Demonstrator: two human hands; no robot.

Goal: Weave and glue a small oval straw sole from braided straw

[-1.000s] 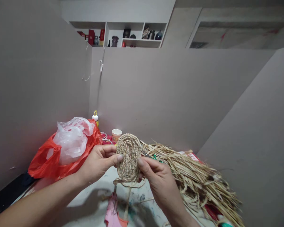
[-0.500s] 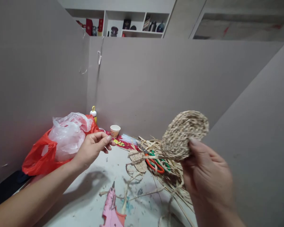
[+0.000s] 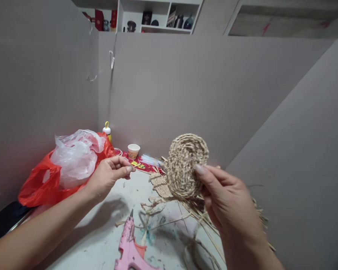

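Observation:
My right hand (image 3: 228, 198) grips an oval coiled straw mat (image 3: 186, 165) by its right edge, thumb on the face turned toward me. The mat is held up over the table. To its left, my left hand (image 3: 112, 173) is closed in a pinch near the red bag; whatever sits between its fingertips is too small to make out. A braided straw cord (image 3: 154, 204) trails below the mat. Behind the mat's left edge lies a smaller woven straw piece (image 3: 159, 184). A pink glue gun (image 3: 128, 240) rests at the front, nozzle pointing away.
A red plastic bag (image 3: 42, 183) with a clear bag (image 3: 73, 157) in it stands at the left. Farther back are a paper cup (image 3: 133, 151), a yellow-topped bottle (image 3: 107, 130), and clear glue sticks (image 3: 150, 160) on red cloth. Loose straw (image 3: 211, 240) spreads beneath my right hand. Grey partitions surround the table.
My right hand has carried the mat leftward and turned it to face me more squarely. It now hides the scissors. The view has shifted slightly; my left hand keeps its pinch.

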